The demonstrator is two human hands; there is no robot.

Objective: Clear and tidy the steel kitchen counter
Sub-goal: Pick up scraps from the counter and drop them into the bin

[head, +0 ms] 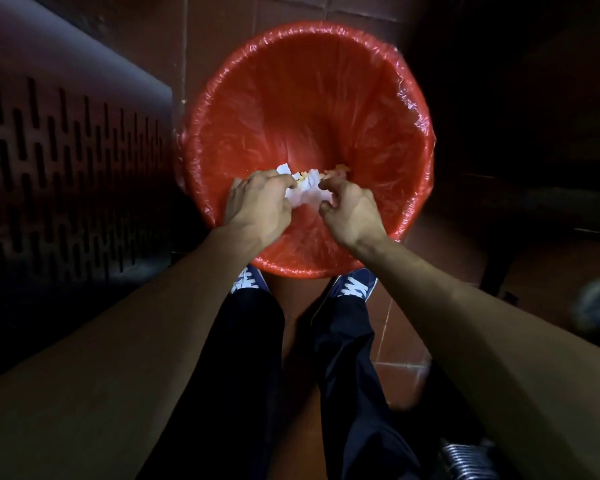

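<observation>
The left hand [257,199] and the right hand [352,211] each pinch an edge of a crumpled white tissue [309,188] carrying yellow crumbs, above the red-lined bin [305,84] on the tiled floor [395,334].

Both hands [303,206] grip white tissue [307,190] over red bin [413,140].

**Dim kitchen floor beside a bin**

A kitchen's working corner: reddish-brown tiled floor [400,336], a round bin lined with a red plastic bag [392,140], and a dark metal cabinet panel with rows of ventilation slots [66,168] just beside it.
</observation>
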